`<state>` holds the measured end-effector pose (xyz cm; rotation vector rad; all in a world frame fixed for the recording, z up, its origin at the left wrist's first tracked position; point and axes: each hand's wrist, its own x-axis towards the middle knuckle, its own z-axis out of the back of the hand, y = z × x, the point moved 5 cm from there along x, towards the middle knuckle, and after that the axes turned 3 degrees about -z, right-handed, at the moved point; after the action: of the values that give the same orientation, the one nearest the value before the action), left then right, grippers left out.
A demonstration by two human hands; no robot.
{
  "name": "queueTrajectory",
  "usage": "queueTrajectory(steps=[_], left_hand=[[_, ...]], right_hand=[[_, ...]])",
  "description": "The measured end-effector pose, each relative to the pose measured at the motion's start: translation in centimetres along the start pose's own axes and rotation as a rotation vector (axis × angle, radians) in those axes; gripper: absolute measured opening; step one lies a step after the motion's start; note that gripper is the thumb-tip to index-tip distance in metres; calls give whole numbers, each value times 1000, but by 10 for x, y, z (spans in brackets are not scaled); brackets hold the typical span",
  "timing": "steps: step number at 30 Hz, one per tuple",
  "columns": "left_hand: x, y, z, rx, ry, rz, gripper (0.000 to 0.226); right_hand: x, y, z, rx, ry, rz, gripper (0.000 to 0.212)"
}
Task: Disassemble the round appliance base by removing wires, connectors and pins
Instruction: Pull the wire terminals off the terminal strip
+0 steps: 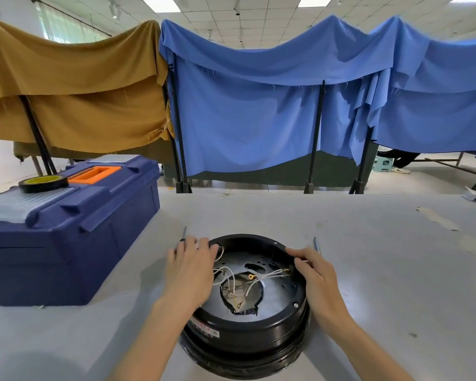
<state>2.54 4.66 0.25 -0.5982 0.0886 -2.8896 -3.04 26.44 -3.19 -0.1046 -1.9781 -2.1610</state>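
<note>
We list a blue toolbox [66, 229] at nine o'clock from the base, with a black tape roll [43, 184] on its lid. A slim metal tool [184, 233] lies on the grey table [382, 270] at ten o'clock. Just before it is our left hand [191, 270], its fingers straight and spread over the rim. The round appliance base [248, 328] is black and sits open side up on the table directly before us, with white wires [231, 276] loose inside. Our right hand [313, 276] is at two o'clock, thumb inside the wall and fingers curled over the rim, gripping it. A second slim tool [316, 244] lies just beyond.
</note>
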Motion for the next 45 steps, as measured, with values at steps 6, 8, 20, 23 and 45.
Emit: queueTrajectory(steps=[6,8,20,23,45], left_hand=[[0,-73,18,-391,103,-443,33],[2,-91,15,-334,176,-475,28],[15,-81,0,-460,409,-362,4],[17,-83,5,-413,365,-367,1],[-4,-89,13,-14,190,-526,19]], right_hand=[[2,4,-2,11,12,0,27],[3,5,-3,-2,20,19,27],[7,8,-13,-56,132,30,15],[16,14,-15,-127,238,5,8],[14,17,-31,-125,349,88,51]])
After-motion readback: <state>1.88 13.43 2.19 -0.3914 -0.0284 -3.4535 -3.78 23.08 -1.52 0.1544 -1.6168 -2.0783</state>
